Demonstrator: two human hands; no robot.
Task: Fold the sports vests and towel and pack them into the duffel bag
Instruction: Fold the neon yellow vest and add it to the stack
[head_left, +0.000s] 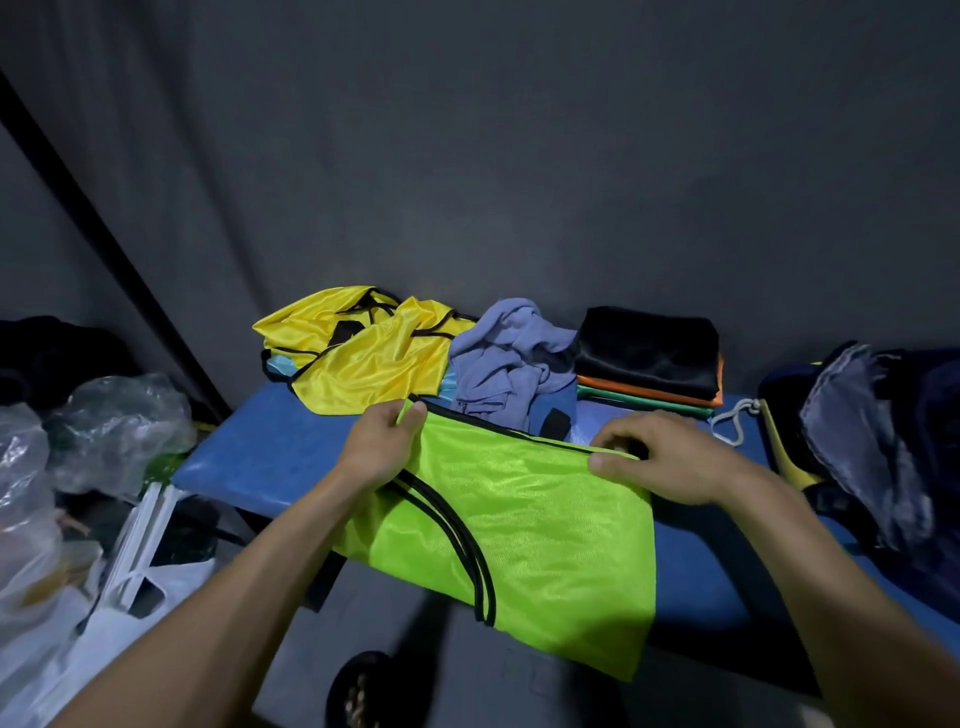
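At the right edge of the blue bench (244, 457) sits the dark duffel bag (878, 441); what it holds cannot be made out. The lime-green vest (535, 530) lies spread on the bench's near edge, its lower part hanging over. The left hand (387, 441) pinches its top left corner and the right hand (660, 457) pinches its top edge. Behind lie a crumpled yellow vest (363, 353), a bunched grey towel (509, 353) and a folded stack (649, 358)

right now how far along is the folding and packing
Done: a folded stack of black, orange and green vests sits at the back. In hand: left hand and right hand hold the lime vest. Left: yellow vest, crumpled towel, then packing the bag.
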